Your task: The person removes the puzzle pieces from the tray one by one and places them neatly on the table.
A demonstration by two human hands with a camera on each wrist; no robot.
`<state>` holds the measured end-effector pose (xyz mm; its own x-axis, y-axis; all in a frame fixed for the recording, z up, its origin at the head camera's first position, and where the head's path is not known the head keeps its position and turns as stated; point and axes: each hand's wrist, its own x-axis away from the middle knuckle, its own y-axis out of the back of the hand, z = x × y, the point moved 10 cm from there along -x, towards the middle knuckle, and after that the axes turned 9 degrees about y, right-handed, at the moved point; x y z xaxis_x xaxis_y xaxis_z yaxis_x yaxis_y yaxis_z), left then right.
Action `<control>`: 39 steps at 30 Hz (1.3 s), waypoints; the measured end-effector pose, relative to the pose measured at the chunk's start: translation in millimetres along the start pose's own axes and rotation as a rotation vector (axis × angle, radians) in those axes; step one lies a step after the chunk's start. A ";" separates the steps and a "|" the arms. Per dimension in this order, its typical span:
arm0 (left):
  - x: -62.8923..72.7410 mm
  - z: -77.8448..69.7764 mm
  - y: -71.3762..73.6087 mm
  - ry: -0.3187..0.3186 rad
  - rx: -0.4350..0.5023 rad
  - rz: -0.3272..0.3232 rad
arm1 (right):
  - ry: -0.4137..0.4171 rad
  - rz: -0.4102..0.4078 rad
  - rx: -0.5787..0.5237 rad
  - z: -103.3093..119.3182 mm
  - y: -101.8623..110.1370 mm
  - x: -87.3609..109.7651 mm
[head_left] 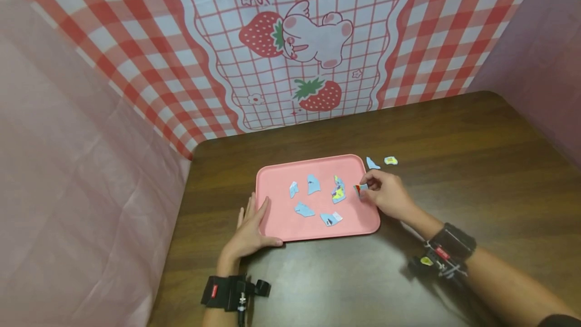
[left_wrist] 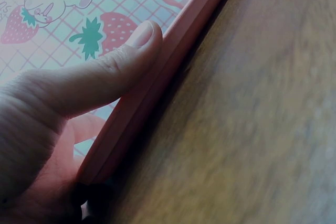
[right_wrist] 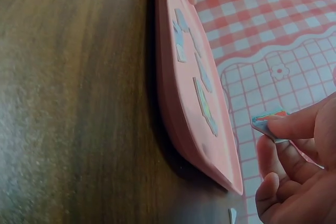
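My right hand [head_left: 387,195] pinches a small light-blue puzzle piece [head_left: 360,188] with a red patch between thumb and fingertips, over the right rim of a pink tray [head_left: 277,226]. In the right wrist view this piece [right_wrist: 270,124] is held up off the tray. My left hand [head_left: 249,230] rests at the tray's near left corner, its fingers spread along the left side and its thumb along the front rim. Several irregular pieces lie apart on the tray, among them a yellow-patterned piece [head_left: 338,191], a plain blue piece [head_left: 304,209] and a blue-and-white piece [head_left: 331,219].
Two more pieces lie on the wooden table [head_left: 317,286] beyond the tray's far right corner: a narrow blue piece [head_left: 372,163] and a yellow-centred piece [head_left: 391,160]. A strawberry-print cloth [head_left: 299,85] hangs at the back, and a pink curtain [head_left: 81,175] hangs on the left.
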<state>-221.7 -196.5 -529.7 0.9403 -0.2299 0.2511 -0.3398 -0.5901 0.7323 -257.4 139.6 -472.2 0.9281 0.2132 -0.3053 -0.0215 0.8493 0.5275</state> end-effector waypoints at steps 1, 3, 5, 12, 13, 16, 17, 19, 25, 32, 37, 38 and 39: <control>-0.1 0.0 -0.2 0.002 0.000 0.001 | -0.010 -0.002 -0.003 -1.2 0.8 -0.4; -0.2 -0.6 0.2 -0.001 -0.003 -0.004 | -0.024 -0.010 -0.006 -3.5 2.7 -1.5; -0.7 -0.6 0.4 0.002 -0.005 -0.004 | -0.035 -0.020 0.000 -6.2 4.9 -2.7; -0.9 -0.5 1.1 0.006 -0.005 -0.005 | -0.045 -0.051 -0.010 -13.4 14.2 -7.1; -0.8 -0.3 1.0 0.004 -0.005 -0.006 | -0.044 -0.054 -0.015 -14.1 15.7 -7.8; 0.1 0.4 0.8 0.004 -0.003 -0.006 | -0.046 -0.061 -0.028 -16.7 19.8 -9.6; 0.6 0.6 0.8 0.004 -0.002 -0.006 | -0.047 -0.063 -0.027 -17.6 21.0 -10.0; 1.1 0.9 0.8 0.004 0.001 -0.006 | -0.048 -0.069 -0.025 -19.8 23.4 -10.7; 0.7 1.7 0.4 0.002 0.001 -0.005 | -0.031 -0.098 -0.019 -26.0 29.9 -12.0; -1.8 3.7 -0.8 0.007 -0.013 -0.003 | -0.043 -0.133 0.006 -33.5 41.7 -13.0; -3.0 4.3 -0.8 0.016 -0.022 0.009 | -0.055 -0.162 0.006 -41.3 50.4 -13.6; -3.0 4.3 -0.7 0.015 -0.025 0.010 | -0.059 -0.167 0.006 -43.1 52.0 -13.6; -3.2 5.0 -1.1 0.019 -0.027 0.014 | -0.061 -0.172 0.006 -45.0 53.5 -13.8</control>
<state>-224.4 -199.0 -534.5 0.9357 -0.2233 0.2733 -0.3527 -0.5657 0.7454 -288.1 203.8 -475.4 0.9387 0.0349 -0.3429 0.1419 0.8676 0.4766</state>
